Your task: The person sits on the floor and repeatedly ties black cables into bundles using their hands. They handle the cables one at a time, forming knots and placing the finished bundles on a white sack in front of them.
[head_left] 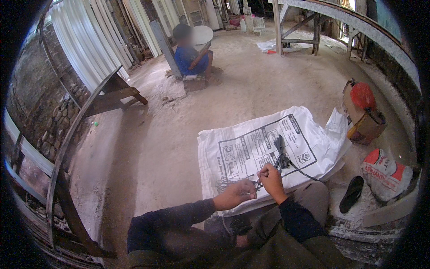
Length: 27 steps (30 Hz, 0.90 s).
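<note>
My left hand and my right hand meet over the near edge of a white printed sack spread flat before me. Both are closed in a pinch on a thin dark strand that runs between the fingertips; it is too small to tell its exact kind. Just beyond my right hand lies a black electric cord, partly bundled, one length trailing right toward my knee. A dark piece like a plug rests above the bundle. Fine thin strands lie beside my left hand.
On the right stand a cardboard box with a red bag, a filled red-and-white sack and a black sandal. A wooden bench is at left. Farther off, a person in blue sits on a block beside a post.
</note>
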Motion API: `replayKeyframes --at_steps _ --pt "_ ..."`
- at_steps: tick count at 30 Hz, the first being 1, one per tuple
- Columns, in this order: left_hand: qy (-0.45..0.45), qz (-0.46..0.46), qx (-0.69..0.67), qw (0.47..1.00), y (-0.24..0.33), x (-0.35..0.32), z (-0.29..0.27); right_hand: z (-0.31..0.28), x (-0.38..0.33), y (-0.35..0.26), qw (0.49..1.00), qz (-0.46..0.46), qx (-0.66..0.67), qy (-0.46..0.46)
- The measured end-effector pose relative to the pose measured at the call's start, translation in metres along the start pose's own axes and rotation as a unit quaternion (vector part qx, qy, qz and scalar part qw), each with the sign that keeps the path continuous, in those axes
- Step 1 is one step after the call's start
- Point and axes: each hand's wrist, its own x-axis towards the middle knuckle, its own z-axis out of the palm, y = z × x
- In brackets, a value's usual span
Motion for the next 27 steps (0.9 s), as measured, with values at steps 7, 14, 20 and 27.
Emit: replayKeyframes --at_steps 7,14,20,27 --pt "-0.04 0.024 0.042 0.998 0.009 -0.001 0.006 0.004 0.009 -0.007 1.0 0.001 0.012 -0.001" --pt "-0.014 -0.031 -0.057 0.998 -0.005 0.001 0.005 0.006 0.018 -0.002 1.0 -0.003 -0.023 -0.007" --pt "0.031 -0.025 0.004 0.999 0.003 0.004 -0.016 -0.006 0.016 -0.001 0.984 -0.103 -0.09 0.117" --pt "0.283 -0.045 0.131 0.949 -0.037 -0.007 -0.052 -0.013 0.018 0.013 0.991 0.041 0.123 -0.046"
